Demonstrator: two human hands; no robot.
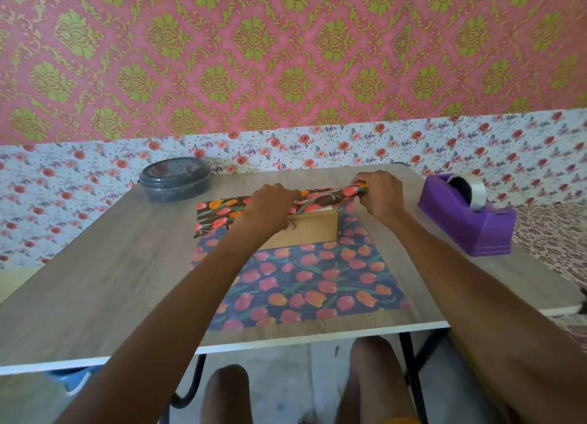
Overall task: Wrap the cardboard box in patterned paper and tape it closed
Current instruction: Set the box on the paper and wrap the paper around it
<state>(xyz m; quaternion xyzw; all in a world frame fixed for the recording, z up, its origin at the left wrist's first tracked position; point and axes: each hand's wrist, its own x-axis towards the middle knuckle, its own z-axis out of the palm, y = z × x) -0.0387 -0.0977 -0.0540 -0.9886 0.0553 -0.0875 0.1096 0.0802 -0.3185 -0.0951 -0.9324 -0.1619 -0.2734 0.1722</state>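
Cardboard box (309, 230) half hidden; patterned paper (317, 280) gripped in left hand (270, 208) and right hand (382, 198)

we see soft, even light without hard shadows. the near half of the patterned paper (311, 283) looks washed by a pale sheen, and the lid of the grey container (174, 171) carries a dull reflection. the wide lens bows the front edge of the bench (111, 280) and the floral wallpaper strip (317, 147) behind it. under the bench the floor (286, 376) sits in dimmer shade, and the bottom corners look slightly soft.
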